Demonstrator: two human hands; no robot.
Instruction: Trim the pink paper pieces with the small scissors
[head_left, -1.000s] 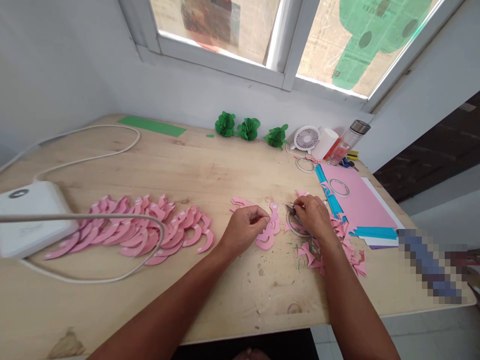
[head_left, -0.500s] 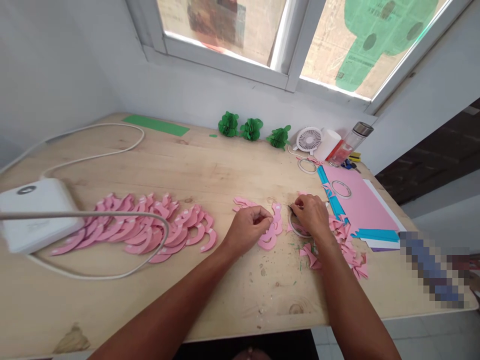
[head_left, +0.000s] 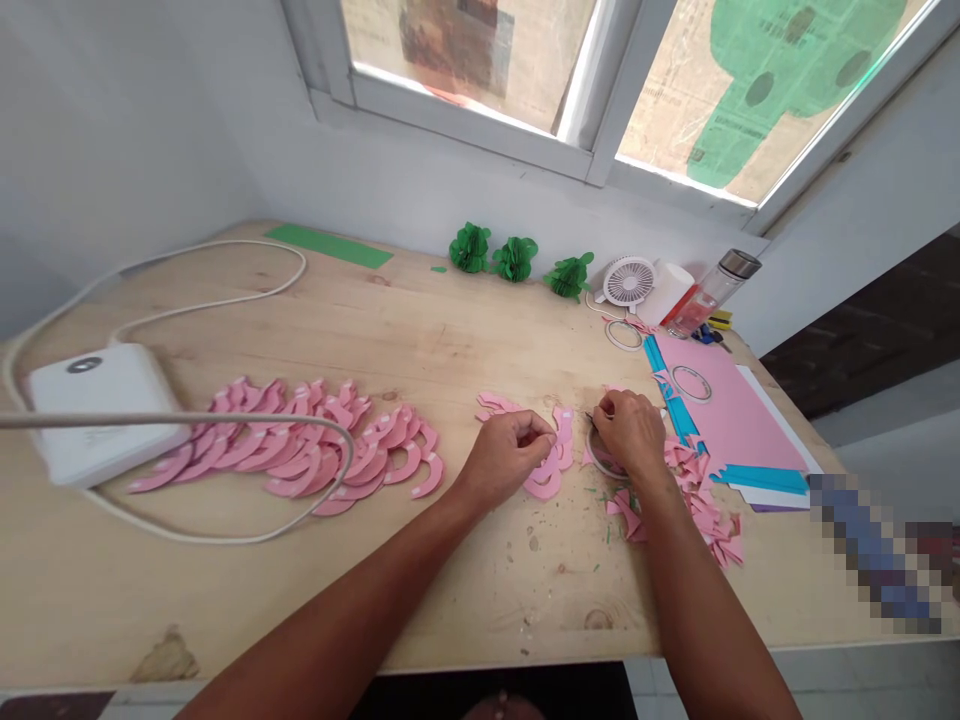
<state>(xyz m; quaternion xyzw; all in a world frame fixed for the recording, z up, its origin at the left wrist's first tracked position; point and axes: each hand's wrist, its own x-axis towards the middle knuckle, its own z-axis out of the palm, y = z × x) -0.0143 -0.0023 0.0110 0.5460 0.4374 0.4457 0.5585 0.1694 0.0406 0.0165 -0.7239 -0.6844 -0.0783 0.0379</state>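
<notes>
My left hand [head_left: 510, 458] is closed, its thumb and fingertips pressed together beside curved pink paper pieces [head_left: 546, 485] that bear small white patches. What lies in that pinch, if anything, is hidden. With fingers pinched at its upper edge, my right hand [head_left: 631, 430] grips a roll of tape [head_left: 600, 462], which is partly covered by the hand. More pink paper strips [head_left: 495, 402] lie just behind my left hand. Pink paper scraps [head_left: 697, 490] are scattered beneath and beside my right forearm.
To the left, a long heap of curved pink pieces [head_left: 300, 445] lies beside a white power bank [head_left: 105, 415] and its looping cable [head_left: 225, 540]. Green paper flowers [head_left: 516, 258] line the wall. A small fan [head_left: 628, 283], a bottle [head_left: 712, 290] and pink sheets [head_left: 735, 410] occupy the right.
The whole view has shifted slightly, so things appear further right. Both hands keep nearly the same pose and place over the table.
</notes>
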